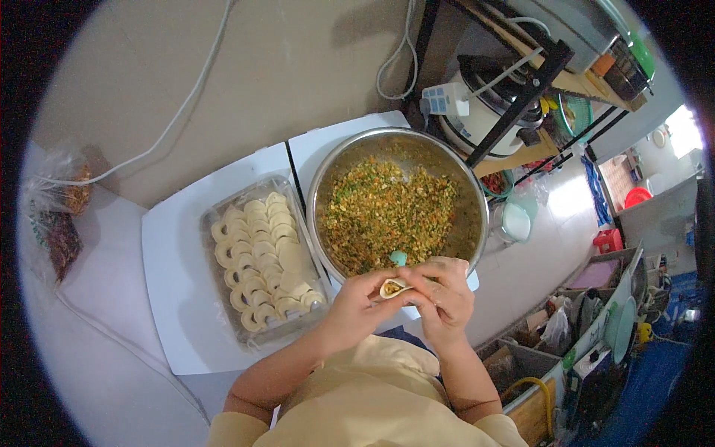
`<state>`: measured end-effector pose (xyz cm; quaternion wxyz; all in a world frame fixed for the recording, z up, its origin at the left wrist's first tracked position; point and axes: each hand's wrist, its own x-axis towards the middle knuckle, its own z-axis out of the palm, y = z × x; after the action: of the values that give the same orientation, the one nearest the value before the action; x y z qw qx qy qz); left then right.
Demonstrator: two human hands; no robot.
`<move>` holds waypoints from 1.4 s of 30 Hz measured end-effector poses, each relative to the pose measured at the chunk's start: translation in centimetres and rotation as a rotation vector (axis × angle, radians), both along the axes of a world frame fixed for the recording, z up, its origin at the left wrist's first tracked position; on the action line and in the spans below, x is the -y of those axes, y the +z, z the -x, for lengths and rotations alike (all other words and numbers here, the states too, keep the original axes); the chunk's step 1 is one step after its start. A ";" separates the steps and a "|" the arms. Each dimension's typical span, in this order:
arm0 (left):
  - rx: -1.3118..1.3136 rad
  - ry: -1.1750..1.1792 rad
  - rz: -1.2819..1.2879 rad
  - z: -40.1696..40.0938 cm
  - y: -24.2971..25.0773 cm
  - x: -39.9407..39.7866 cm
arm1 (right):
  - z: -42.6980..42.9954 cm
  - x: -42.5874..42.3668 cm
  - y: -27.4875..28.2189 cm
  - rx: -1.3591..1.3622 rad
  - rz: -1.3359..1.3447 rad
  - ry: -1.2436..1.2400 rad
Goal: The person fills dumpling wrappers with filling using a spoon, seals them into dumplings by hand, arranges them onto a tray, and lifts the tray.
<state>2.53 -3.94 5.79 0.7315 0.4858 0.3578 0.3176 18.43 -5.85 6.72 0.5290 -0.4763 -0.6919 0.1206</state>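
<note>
A dough wrapper with filling (392,288) is folded partly around its filling, its opening facing the camera. My left hand (363,304) pinches it from the left side, and my right hand (445,293) grips its right edge with the fingertips. Just beyond my hands stands a large steel bowl (481,215) of chopped vegetable filling (391,212). A light green utensil end (397,257) shows at the near side of the filling. Left of the bowl, a clear plastic tray (223,313) holds rows of shaped dumplings (260,251) and some flat wrappers (291,262).
A white folding table (179,302) bears the tray and bowl, against a wall. A power strip (445,99) and a white cooker (475,125) are behind the bowl on a rack. Bagged food (61,234) lies at far left; crates (528,357) stand at right.
</note>
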 end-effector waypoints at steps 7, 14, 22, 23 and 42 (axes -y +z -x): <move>-0.013 -0.003 -0.152 -0.5 0.0 0.4 | -0.3 0.5 -0.4 -0.097 0.044 0.038; 0.001 0.010 -0.283 -0.2 0.4 0.3 | -1.0 0.5 1.3 0.122 -0.001 0.120; -0.020 0.010 -0.263 -0.2 0.6 0.5 | -1.1 0.4 0.9 0.264 -0.055 0.147; -0.024 0.013 -0.248 -0.2 0.5 0.5 | -1.1 0.4 0.8 0.298 -0.066 0.143; -0.148 -0.009 -0.131 -0.6 0.2 0.9 | 0.2 0.5 -1.1 -0.133 0.075 0.034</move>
<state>3.13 -4.82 5.99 0.6713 0.5564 0.3869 0.3003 18.28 -6.30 5.64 0.5535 -0.4747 -0.6583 0.1869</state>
